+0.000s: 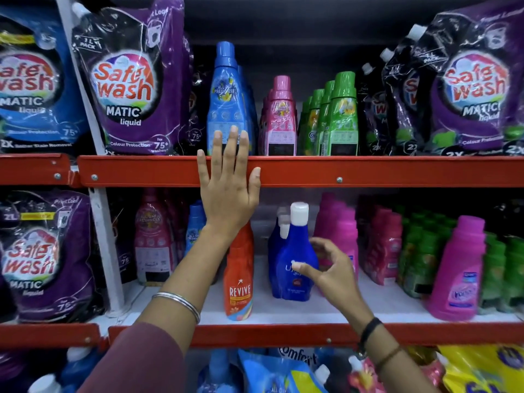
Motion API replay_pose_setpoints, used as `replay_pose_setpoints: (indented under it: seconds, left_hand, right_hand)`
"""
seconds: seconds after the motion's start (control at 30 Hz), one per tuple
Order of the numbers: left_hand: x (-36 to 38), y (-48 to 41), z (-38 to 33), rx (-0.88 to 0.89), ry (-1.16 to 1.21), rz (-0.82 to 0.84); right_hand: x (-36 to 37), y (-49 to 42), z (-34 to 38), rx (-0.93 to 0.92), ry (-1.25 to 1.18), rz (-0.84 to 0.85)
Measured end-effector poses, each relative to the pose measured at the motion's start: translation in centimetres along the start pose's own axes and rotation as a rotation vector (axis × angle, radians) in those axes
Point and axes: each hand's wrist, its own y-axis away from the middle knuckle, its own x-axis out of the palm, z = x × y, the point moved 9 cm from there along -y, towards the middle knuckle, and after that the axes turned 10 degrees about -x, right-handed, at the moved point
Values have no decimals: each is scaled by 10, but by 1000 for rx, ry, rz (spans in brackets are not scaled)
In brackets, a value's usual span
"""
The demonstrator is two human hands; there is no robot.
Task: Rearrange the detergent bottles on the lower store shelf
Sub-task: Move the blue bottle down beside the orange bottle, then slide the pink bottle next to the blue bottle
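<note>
My left hand (228, 182) lies flat with fingers spread against the red front rail (368, 171) of the upper shelf, holding nothing. Below, on the white lower shelf (326, 310), stands an orange Revive bottle (238, 279) partly behind my left wrist. To its right a dark blue bottle with a white cap (295, 245) stands upright in front of other blue ones. My right hand (329, 268) hovers just in front of and right of that blue bottle, fingers curled and apart, thumb near its label, not closed on it.
Pink bottles (337, 231) and a large pink bottle (459, 270) stand to the right, with green bottles (419, 251) behind. Purple Safewash pouches (42, 256) fill the left. The upper shelf holds blue (225, 97), pink and green bottles. More pouches lie under the lower rail (269, 334).
</note>
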Motion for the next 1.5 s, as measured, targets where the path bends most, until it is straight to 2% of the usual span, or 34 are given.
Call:
replay_pose_setpoints:
  seconds: [0.3, 0.7, 0.8, 1.07, 1.17, 1.27, 1.5]
  left_hand:
    - [1, 1, 1, 12, -2, -24]
    - [2, 2, -2, 41, -28, 17]
    - [2, 3, -10, 62, -14, 37]
    - [2, -4, -63, 104, 51, 43]
    - [9, -4, -67, 89, 26, 38]
    - [13, -3, -65, 85, -3, 22]
    - [14, -3, -65, 69, -16, -3]
  right_hand:
    - [28, 15, -77, 135, 50, 80]
    - [35, 21, -77, 94, 24, 181]
    - [5, 19, -71, 61, 2, 68]
    - [-160, 35, -42, -169, 168, -640]
    - [-216, 46, -43, -165, 364, -792]
    - [-252, 48, -57, -53, 476, -806]
    - [-263, 44, -104, 307, 652, -531]
